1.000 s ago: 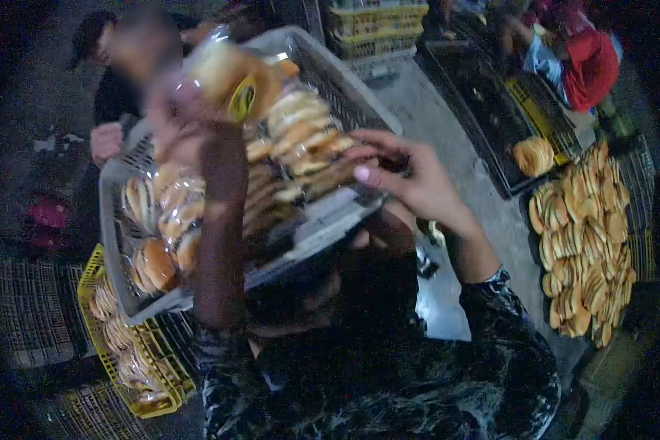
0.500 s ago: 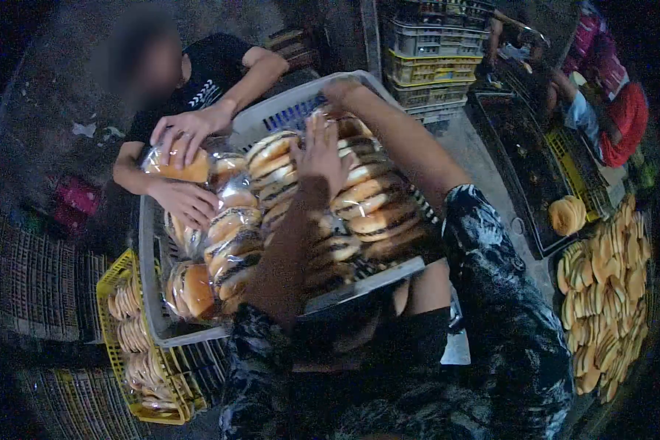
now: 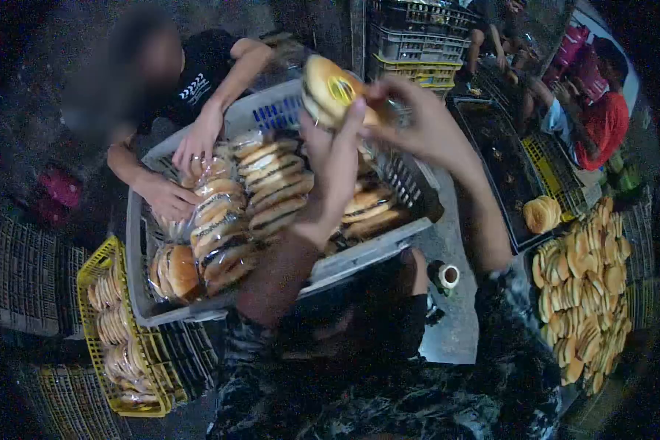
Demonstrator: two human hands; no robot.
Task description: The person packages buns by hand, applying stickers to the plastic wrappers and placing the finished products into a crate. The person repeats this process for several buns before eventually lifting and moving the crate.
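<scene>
Above the far side of the grey crate (image 3: 359,258), my left hand (image 3: 334,158) and my right hand (image 3: 411,114) hold a clear bag of round buns (image 3: 326,92) between them. The left fingers press on its near side, the right fingers on its right end. Rows of bagged buns with dark filling (image 3: 275,176) lie in the crate below. A co-worker's two hands (image 3: 170,196) rest on bagged buns at the crate's left end, apart from mine.
A yellow crate of buns (image 3: 161,367) stands at the lower left. Stacked crates (image 3: 418,44) are behind. On the right are a dark tray (image 3: 491,147), a large pile of buns (image 3: 583,293) and a seated person in red (image 3: 609,125). A cup (image 3: 448,276) stands near the crate.
Both my hands have risen from the crate's buns and now hold a bag of buns up. The co-worker's hands have shifted slightly on the left buns.
</scene>
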